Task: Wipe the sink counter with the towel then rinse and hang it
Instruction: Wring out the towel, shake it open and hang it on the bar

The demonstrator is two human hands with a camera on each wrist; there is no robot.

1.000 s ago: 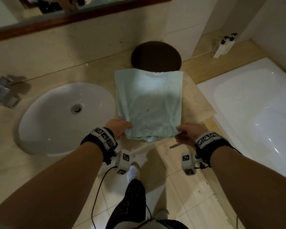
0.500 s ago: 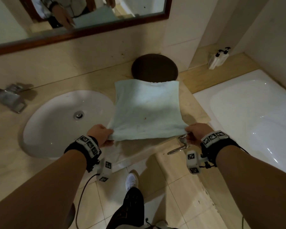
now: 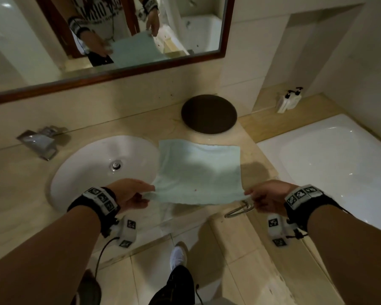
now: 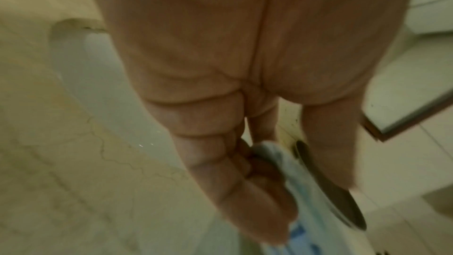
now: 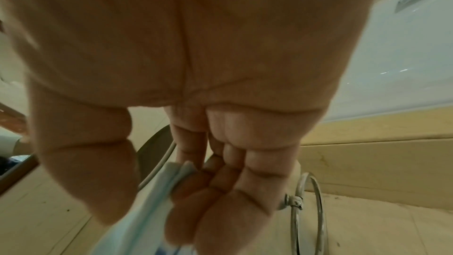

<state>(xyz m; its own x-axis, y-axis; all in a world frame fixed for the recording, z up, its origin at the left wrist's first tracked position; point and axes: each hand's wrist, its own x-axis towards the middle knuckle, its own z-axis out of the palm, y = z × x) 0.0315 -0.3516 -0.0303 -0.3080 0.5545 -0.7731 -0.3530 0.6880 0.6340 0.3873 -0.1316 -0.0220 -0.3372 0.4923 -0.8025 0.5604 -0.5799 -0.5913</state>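
Note:
A pale blue-green towel (image 3: pixel 198 172) hangs stretched flat above the beige stone counter (image 3: pixel 20 172), to the right of the white oval sink (image 3: pixel 86 168). My left hand (image 3: pixel 130 193) pinches its near left corner and my right hand (image 3: pixel 266 198) pinches the near right corner. In the left wrist view the towel edge (image 4: pixel 306 191) runs between thumb and curled fingers. The right wrist view shows folded towel layers (image 5: pixel 152 191) pinched the same way. A metal towel ring (image 3: pixel 238 211) sticks out from the counter's front just below my right hand.
A chrome faucet (image 3: pixel 40 142) stands left of the sink. A dark round disc (image 3: pixel 208 114) lies at the counter's back. A white bathtub (image 3: pixel 328 164) fills the right, with two pump bottles (image 3: pixel 289 100) on its ledge. A wood-framed mirror (image 3: pixel 110 40) hangs above. Tiled floor lies below.
Both hands have lifted the towel's near edge off the counter and pulled it towards me, spreading apart. The towel's far edge has slid off the dark disc. The head view has tilted up.

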